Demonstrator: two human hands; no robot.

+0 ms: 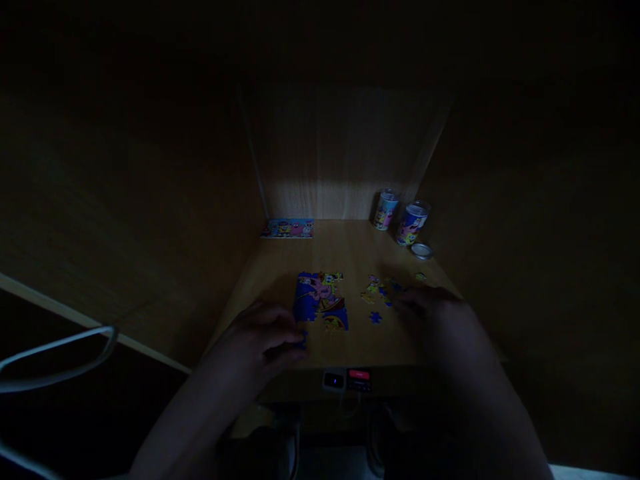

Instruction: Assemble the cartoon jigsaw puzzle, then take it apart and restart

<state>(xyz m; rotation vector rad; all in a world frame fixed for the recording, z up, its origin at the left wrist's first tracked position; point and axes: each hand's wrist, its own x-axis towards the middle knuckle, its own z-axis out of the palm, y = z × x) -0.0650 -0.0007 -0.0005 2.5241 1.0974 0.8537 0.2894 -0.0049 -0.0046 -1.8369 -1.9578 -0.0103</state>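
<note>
A partly joined jigsaw puzzle (310,303) with cartoon figures on blue lies flat on the wooden surface. At its lower left corner, my left hand (265,333) has thumb and fingers closed on a blue puzzle piece (302,339), partly hidden by the fingertips. To the right, my right hand (437,307) reaches in among loose puzzle pieces (373,285), its fingers drawn together. Whether a piece is between them is too dark to see. A single blue piece (375,318) sits apart, between the puzzle and my right hand.
Two cartoon-printed cans (385,212) with clear tops stand at the back right, a round metal lid (422,251) beside them. A picture card (289,229) lies at the back left. Wooden walls enclose the surface (345,247). Two small lit devices (359,379) show below its front edge.
</note>
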